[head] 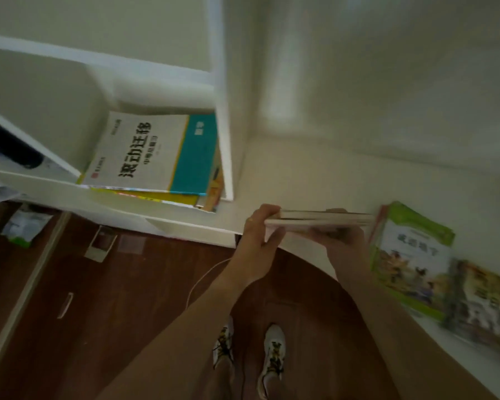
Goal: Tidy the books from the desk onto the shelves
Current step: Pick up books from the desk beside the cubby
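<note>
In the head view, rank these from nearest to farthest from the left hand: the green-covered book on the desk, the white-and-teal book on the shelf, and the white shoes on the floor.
Measured in the image from the left hand, which grips the held books:
1. White-and-teal book, up and to the left, lying on top of the shelf pile.
2. White shoes, below on the floor.
3. Green-covered book, to the right on the desk.
The first two are fairly close.
</note>
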`<act>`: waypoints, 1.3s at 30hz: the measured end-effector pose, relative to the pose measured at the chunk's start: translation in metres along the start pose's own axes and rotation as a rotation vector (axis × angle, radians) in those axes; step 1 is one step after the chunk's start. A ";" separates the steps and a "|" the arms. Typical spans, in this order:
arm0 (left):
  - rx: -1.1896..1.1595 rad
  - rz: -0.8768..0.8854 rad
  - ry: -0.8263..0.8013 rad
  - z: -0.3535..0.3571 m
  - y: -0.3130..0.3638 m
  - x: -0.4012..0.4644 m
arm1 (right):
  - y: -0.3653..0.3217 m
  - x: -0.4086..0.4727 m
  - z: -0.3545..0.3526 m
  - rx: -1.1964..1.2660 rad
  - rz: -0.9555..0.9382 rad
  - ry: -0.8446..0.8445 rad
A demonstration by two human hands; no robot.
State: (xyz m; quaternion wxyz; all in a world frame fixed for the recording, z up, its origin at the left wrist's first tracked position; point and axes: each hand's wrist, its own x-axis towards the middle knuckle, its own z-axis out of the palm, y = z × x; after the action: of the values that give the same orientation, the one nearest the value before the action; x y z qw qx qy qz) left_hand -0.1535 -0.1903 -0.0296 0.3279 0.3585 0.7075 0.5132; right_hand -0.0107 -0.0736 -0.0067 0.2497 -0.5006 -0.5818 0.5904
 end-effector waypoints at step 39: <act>0.473 -0.129 -0.264 0.209 0.054 0.011 | 0.046 -0.022 -0.191 -0.373 0.416 0.293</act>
State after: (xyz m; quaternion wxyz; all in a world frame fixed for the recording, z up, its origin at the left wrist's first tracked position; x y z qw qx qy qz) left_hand 0.0234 -0.0666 -0.0330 0.3563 0.4432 0.7801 0.2608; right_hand 0.1792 -0.0181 -0.0090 0.1087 -0.7258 -0.5230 0.4334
